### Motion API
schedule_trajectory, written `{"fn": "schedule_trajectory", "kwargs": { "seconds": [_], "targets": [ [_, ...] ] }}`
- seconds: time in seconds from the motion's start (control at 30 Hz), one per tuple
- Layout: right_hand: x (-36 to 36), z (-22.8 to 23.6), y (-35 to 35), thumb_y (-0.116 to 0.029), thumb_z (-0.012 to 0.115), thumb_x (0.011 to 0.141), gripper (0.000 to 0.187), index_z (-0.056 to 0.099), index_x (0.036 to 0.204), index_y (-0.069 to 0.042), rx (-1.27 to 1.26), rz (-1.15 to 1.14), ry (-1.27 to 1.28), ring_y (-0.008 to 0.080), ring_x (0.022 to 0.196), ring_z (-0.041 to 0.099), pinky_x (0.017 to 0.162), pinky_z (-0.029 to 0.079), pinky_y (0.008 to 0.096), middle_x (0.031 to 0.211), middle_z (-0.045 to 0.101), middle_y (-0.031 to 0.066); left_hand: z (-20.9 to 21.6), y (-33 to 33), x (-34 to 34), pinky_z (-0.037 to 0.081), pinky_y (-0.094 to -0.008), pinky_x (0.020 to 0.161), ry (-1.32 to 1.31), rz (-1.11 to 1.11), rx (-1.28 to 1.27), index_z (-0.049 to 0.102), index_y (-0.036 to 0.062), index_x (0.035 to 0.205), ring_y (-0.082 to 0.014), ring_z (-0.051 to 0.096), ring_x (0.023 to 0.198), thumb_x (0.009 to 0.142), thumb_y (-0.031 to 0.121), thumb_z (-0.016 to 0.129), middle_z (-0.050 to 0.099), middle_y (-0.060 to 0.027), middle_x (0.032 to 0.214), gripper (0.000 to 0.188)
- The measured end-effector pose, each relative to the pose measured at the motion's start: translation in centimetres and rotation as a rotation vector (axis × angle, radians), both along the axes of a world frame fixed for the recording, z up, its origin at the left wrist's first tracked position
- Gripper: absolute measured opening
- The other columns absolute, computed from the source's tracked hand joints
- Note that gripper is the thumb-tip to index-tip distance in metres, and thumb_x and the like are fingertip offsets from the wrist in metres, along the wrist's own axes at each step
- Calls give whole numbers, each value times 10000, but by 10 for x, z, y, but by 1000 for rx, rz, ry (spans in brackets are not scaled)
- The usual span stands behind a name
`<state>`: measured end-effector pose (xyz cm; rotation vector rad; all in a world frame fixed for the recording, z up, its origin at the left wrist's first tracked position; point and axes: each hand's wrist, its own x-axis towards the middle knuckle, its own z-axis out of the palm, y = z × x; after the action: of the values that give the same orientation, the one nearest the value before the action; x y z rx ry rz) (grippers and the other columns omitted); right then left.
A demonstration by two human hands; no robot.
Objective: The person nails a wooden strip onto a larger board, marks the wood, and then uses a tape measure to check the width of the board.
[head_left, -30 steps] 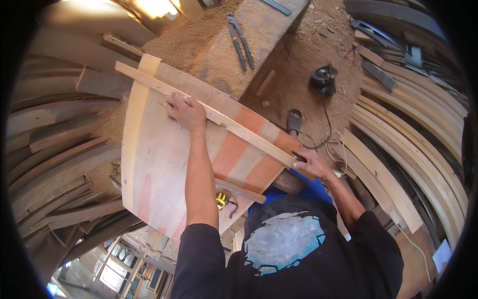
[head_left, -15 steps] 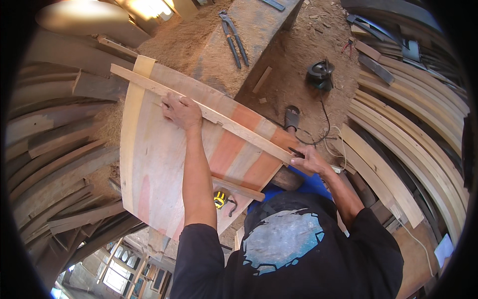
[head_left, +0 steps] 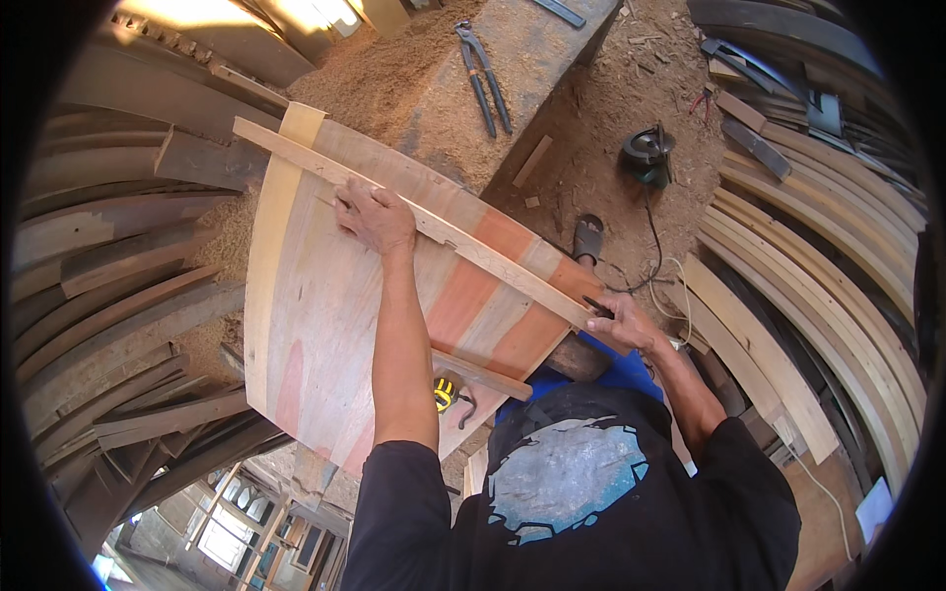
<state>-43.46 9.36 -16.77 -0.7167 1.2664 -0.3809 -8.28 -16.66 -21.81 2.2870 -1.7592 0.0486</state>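
Observation:
A wide wooden panel [head_left: 315, 286] in pale and reddish boards lies slanted before me. Across its far part runs a long, straight wooden strip [head_left: 493, 260] with a small notch in its near edge. My left hand [head_left: 377, 219] is closed on the strip toward its left end, fingers bent and pressed down. At the strip's right end, my right hand [head_left: 631, 323] pinches a dark, slim pen-like marking tool [head_left: 595, 306], whose tip is by the strip's edge. Near my left forearm, a yellow and black tape measure [head_left: 445, 394] rests on the panel beside a shorter wooden batten [head_left: 481, 375].
Pincers [head_left: 483, 81] lie on a sawdust-covered bench [head_left: 434, 123] beyond the panel. A corded power tool [head_left: 647, 155] sits on the littered floor near a sandalled foot [head_left: 588, 236]. Stacked planks [head_left: 808, 256] line the right side, and more boards [head_left: 128, 251] the left.
The whole view has shifted slightly, so everything appears a little farther right. Both hands keep nearly the same places along the strip.

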Motion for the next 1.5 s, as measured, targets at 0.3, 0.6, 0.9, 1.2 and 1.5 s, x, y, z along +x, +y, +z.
{"fn": "schedule_trajectory", "kwargs": {
  "seconds": [0.3,0.6,0.9,1.2,1.5],
  "targets": [
    [-2,-5,3,-106,762,850,208,701,980,45,-45,28,37,110,752,540,671,448,319,775,601,-7,-2,1,-1,265,-540,1156,-11,8,-8,510,3,1418,-433,382,1388,964,235,483,468,-283,1488,511],
    [-2,-6,1,-101,754,856,195,713,990,35,16,1,-4,107,760,557,681,454,303,779,615,-7,0,0,-1,226,-606,1170,68,28,18,474,31,1453,-479,338,1425,962,243,478,427,-313,1528,534],
    [-8,7,-8,-181,770,841,295,711,1033,35,9,131,91,150,798,602,741,491,328,841,663,46,-3,0,-5,281,-574,1130,-45,18,-42,502,9,1402,-461,408,1351,944,220,494,486,-257,1459,504],
    [-3,70,-82,-228,663,958,227,732,1059,-37,-727,121,789,319,782,600,739,460,424,853,659,135,3,3,-6,231,-599,1162,29,76,12,475,23,1436,-465,344,1415,957,236,477,420,-254,1531,524],
    [94,55,-155,-155,714,913,180,727,1060,-51,-952,46,374,276,779,592,725,444,399,850,676,111,7,0,-10,160,-644,1190,111,87,44,445,69,1469,-462,266,1472,972,255,492,377,-225,1586,533]
  ]
}}
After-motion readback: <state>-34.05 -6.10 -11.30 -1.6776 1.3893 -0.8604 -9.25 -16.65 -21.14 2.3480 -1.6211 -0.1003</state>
